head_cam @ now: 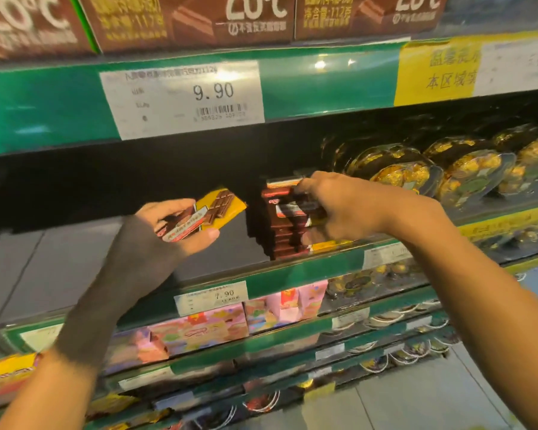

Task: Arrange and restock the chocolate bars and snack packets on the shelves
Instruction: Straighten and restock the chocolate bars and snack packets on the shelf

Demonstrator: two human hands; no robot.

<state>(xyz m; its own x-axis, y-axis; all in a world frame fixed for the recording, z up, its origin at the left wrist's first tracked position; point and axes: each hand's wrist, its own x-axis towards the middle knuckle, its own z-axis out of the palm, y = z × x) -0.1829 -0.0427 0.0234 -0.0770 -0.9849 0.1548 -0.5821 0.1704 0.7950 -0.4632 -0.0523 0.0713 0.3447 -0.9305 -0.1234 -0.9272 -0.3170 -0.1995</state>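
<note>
Nearest, on the lower shelves, pink printed cardboard snack boxes [199, 328] stand in a row behind the green shelf-edge strip [292, 274] with its white price tag [212, 297]; above them both forearms reach up to the middle shelf [75, 243]. The left hand [180, 231] holds a flat yellow-and-red wrapped chocolate bar [205, 214], thumb under and fingers curled over the top, tilted face-up, probably kept ready as the next one to shelve. The right hand [333, 206] pinches the top of an upright stack of dark red chocolate bars [284, 221] at the shelf's front edge, seemingly to square it; the hands are apart, each clamped on its own goods. Further right lie clear plastic trays of gold-foil chocolates [466, 172]; highest up, brown cardboard chocolate cartons [193, 23] sit above a 9.90 label [184, 97].
</note>
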